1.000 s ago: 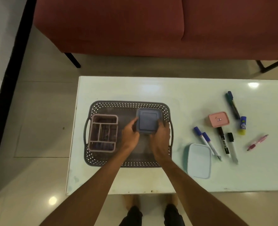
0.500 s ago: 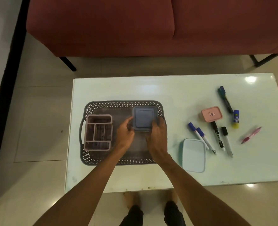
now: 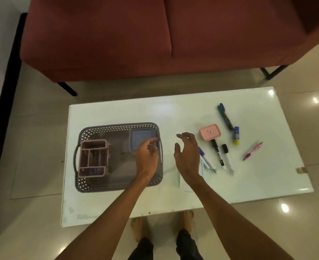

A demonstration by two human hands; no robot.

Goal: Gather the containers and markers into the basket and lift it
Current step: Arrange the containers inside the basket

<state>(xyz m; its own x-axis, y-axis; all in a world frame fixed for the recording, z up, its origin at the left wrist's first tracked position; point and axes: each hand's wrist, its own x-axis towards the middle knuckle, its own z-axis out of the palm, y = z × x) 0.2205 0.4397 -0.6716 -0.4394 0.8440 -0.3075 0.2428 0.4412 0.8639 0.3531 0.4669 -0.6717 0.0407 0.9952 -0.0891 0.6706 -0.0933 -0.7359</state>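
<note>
1. Basket (image 3: 117,126) sat on the left half of the table (image 3: 117,203), with its near rim not far from the table's near edge. A pink divided organiser (image 3: 94,158) stood at its left end, and a grey-blue lidded container (image 3: 140,136) lay in its far right corner.
2. Half a second earlier both hands had gripped that container, and by this moment both had let go. The left hand (image 3: 147,156) hung over the basket's right end with its fingers loosely curled, holding nothing. Blur hid whether its fingertips brushed the lid. The right hand (image 3: 187,156) had swung out past the basket's right handle, spread wide and empty.
3. That container looked delivered, and the right hand seemed headed for the loose things.
4. Still outside the basket were:
   - a pale blue container (image 3: 184,184), mostly hidden under the right wrist near the table's near edge
   - a small pink container (image 3: 210,132)
   - blue-capped markers (image 3: 206,160) and black markers (image 3: 217,152)
   - two dark markers (image 3: 226,117) toward the far right
   - a glue stick (image 3: 237,136) and a pink pen (image 3: 252,151)
5. The basket floor between the organiser and the container lay open. A bare strip of table separated the basket's right handle from the markers, which lay well in from the right edge.
</note>
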